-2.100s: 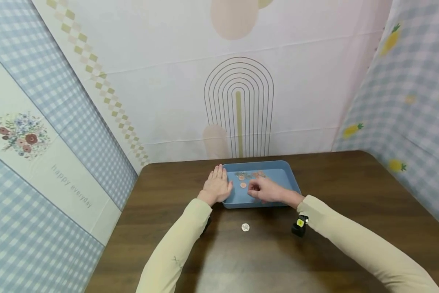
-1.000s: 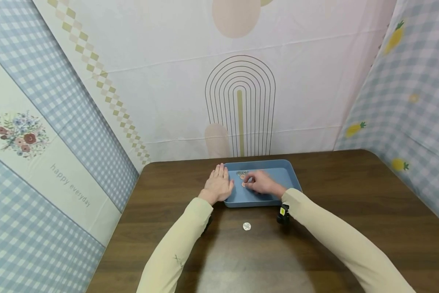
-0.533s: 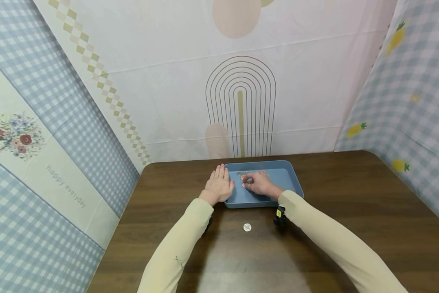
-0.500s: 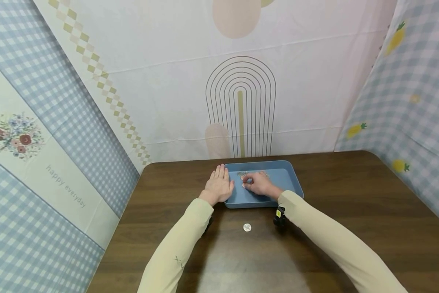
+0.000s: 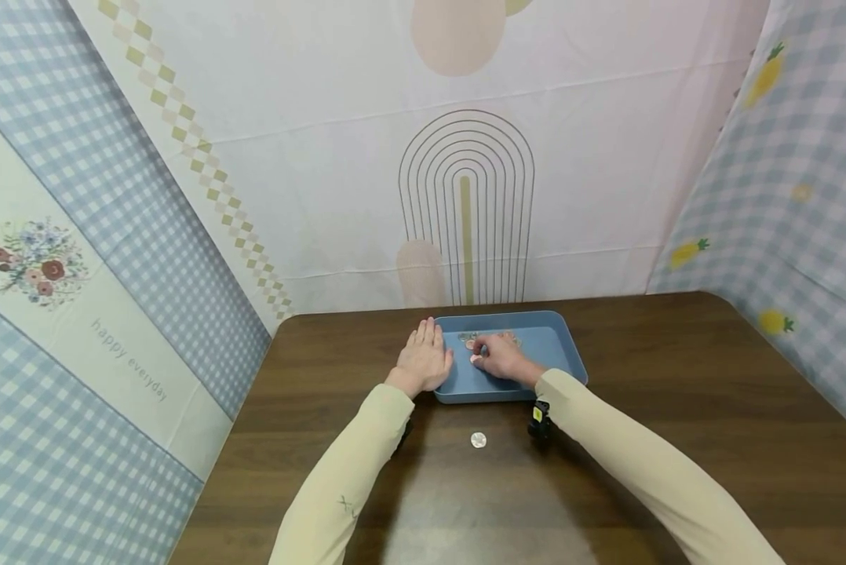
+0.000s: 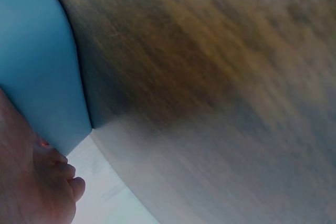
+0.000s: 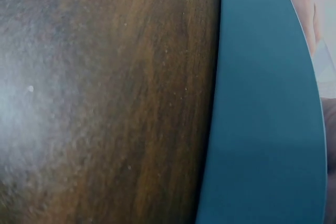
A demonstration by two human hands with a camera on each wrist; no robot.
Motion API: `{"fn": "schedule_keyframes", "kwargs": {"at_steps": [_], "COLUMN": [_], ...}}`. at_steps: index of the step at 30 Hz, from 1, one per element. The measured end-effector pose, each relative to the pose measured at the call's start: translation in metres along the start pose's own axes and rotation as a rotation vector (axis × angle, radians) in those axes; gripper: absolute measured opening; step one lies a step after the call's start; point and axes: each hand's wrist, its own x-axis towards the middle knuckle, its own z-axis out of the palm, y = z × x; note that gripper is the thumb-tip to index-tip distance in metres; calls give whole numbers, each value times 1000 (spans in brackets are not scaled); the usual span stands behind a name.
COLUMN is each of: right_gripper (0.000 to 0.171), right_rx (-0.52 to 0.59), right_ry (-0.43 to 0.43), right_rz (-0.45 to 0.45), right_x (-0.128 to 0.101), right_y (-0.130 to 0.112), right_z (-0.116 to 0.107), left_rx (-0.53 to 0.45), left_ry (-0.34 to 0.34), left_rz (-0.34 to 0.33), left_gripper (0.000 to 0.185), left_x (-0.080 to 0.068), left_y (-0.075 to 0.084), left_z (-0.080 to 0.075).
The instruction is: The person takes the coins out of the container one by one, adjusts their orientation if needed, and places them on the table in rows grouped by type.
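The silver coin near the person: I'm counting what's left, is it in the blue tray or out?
Out: the silver coin lies on the table, nearer than the blue tray.

A staged recording booth: printed cloth backdrops enclose a dark wooden desk on three sides beyond the hands.

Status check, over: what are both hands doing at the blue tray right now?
Left hand flat, fingers straight, resting on the blue tray's left rim. Right hand inside the tray, fingertips curled at a coin; grip unclear. One silver coin lies on the table, clear of both hands.
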Motion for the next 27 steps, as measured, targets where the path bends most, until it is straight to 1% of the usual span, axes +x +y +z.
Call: {"fn": "schedule_keyframes", "kwargs": {"at_steps": [7,12,16,22,27], "right_gripper": [12,10,9,9,9], "right_rx": [1,46,110,252,295], "right_ry": [25,55,68,66,62], "right_rz": [-42,-67,-75,-79,-73], "right_x": [-3,-7,-10,-16,-25], "right_y": [1,3,4,-1,-9], "right_z": [1,0,-2,-11,-17], "left_rx": [-11,-2,4,23,21], "left_ry": [-11,-3,8,10,12], "left_rz": [-10,-4,1,0,5], "left_gripper": [66,66,66,66,67], "left_x": [-1,0,1,0,-2], "left_y": [2,2,2,2,1], "left_z": [-1,2,3,1,-1]}}
